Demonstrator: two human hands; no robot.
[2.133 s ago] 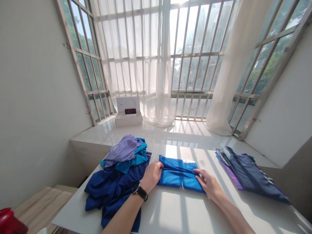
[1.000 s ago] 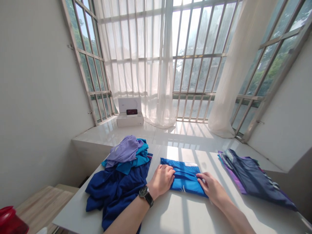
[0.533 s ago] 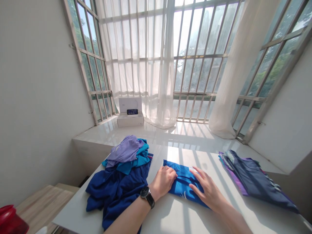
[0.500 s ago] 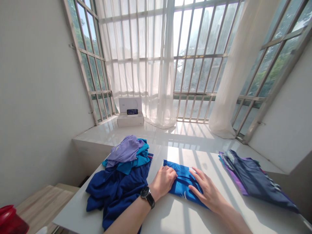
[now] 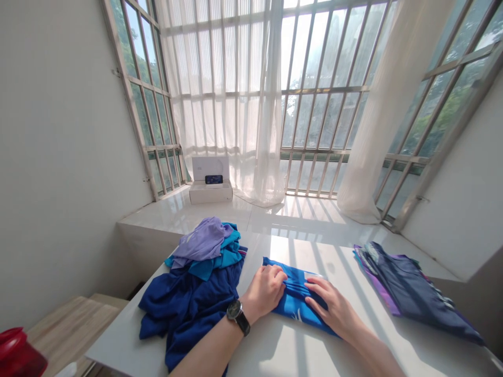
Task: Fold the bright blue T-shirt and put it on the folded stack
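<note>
A folded blue garment (image 5: 295, 306) with a small white mark lies flat on the white table (image 5: 283, 348), wrinkled between my two hands. My left hand (image 5: 265, 290), with a black watch on the wrist, presses on its left part with the fingers curled together; whether cloth is pinched under them is hidden. On the garment's right part rests my right hand (image 5: 332, 309), its fingers and thumb spread apart. To the left is a loose heap of clothes: a lavender garment (image 5: 204, 241) and a teal one (image 5: 206, 267) on top of a dark blue one (image 5: 192, 303).
Folded dark grey and purple garments (image 5: 412, 293) are stacked at the table's right side. A white box (image 5: 210, 192) with a phone (image 5: 214, 179) leaning on it stands on the windowsill. At the lower left are a red object (image 5: 19, 353) and a wooden surface (image 5: 66, 324).
My right hand's fingers have drawn slightly closer together, and the blue cloth between my hands is more wrinkled. My left hand has barely moved.
</note>
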